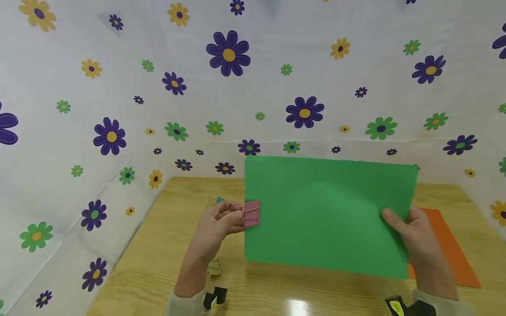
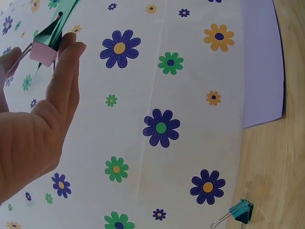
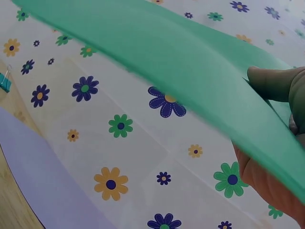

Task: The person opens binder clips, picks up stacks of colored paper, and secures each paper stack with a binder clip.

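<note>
A stiff green sheet (image 1: pixel 324 215) is held up above the table, tilted slightly, with a pink binder clip (image 1: pixel 251 213) over its left edge. My left hand (image 1: pixel 213 228) pinches the clip's wire handles between thumb and fingers. In the left wrist view, the clip's pink spine (image 2: pixel 43 54) shows beside the fingers, with a corner of green behind it. My right hand (image 1: pixel 415 237) grips the sheet's right edge, thumb on the near face and the other fingers mostly hidden behind. From the right wrist, the green sheet (image 3: pixel 157 52) bows gently.
An orange sheet (image 1: pixel 454 250) lies on the wooden table (image 1: pixel 158 245) at the right. A lilac sheet (image 2: pixel 264 62) shows in the wrist views. A teal binder clip (image 2: pixel 241 211) stands at the back left; a yellowish binder clip (image 1: pixel 214 267) sits by my left wrist. Flower-printed cloth (image 1: pixel 269 87) surrounds the table.
</note>
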The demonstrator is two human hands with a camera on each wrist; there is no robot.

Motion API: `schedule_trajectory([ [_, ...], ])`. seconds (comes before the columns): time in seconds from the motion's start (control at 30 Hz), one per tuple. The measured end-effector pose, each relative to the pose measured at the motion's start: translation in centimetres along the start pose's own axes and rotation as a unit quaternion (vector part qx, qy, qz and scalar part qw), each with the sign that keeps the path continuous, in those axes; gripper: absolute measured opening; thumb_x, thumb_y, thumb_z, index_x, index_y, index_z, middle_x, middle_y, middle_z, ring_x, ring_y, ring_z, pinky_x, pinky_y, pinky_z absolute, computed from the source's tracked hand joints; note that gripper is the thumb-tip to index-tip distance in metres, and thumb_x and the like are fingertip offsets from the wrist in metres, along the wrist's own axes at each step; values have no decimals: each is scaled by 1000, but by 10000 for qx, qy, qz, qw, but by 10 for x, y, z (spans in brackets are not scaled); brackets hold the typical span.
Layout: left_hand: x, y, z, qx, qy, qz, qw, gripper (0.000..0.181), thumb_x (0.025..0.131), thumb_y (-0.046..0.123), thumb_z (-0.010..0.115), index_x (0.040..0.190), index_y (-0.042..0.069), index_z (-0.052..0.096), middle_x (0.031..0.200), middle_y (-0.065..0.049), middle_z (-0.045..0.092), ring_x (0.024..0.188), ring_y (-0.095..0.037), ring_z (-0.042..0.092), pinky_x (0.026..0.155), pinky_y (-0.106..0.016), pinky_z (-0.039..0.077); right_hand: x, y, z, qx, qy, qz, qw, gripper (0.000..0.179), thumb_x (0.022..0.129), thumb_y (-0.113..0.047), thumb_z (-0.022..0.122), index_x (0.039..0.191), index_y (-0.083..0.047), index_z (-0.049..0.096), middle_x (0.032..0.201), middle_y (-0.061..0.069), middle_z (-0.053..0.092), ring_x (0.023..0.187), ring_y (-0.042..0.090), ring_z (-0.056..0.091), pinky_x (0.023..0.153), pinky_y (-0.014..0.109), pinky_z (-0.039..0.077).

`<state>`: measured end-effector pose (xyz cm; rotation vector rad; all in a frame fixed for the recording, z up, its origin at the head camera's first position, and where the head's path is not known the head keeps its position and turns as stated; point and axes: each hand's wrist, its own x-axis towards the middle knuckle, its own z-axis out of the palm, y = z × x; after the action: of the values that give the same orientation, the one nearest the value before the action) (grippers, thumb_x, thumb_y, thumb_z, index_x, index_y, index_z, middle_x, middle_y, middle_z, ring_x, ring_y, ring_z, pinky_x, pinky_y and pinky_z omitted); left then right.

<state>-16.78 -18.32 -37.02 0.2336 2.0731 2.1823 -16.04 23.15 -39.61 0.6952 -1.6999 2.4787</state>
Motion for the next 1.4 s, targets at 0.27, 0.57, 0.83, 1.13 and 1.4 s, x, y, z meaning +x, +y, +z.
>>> schedule_trajectory([
  [0.27,-1,2,1,-42,21,13,10000,33,96,7,60,118,-15,50,96,-5,66,84,-14,70,79,-30,58,1,-1,2,-163,209,135,9996,39,103,7,37,127,-10,63,101,4,74,79,17,74,63,33,59],
  [0.57,0,2,3,-68,64,0,10000,32,96,5,59,119,-15,50,96,-6,66,83,-14,69,79,-29,58,-1,2,4,152,119,161,9997,40,102,10,38,124,-9,66,103,6,73,82,19,74,66,35,59],
  [0.83,1,1,1,70,75,-56,9999,32,96,4,59,121,-14,50,100,-9,64,84,-15,68,80,-30,58,-2,1,2,-10,-63,78,9999,42,102,10,36,125,-10,66,105,5,72,82,18,74,65,34,59],
  [1.13,4,4,2,151,-20,-81,9999,33,96,7,60,121,-11,50,107,-12,60,89,-16,68,81,-30,58,-1,-2,2,-285,125,188,9993,39,103,6,38,117,-11,70,96,3,74,76,16,74,61,33,59],
  [1.4,0,1,3,108,13,-109,9999,32,96,9,60,119,-12,51,102,-10,65,87,-15,69,79,-29,58,-2,-1,4,-405,196,181,9988,38,103,5,39,118,-12,69,94,2,74,74,16,74,60,32,59],
])
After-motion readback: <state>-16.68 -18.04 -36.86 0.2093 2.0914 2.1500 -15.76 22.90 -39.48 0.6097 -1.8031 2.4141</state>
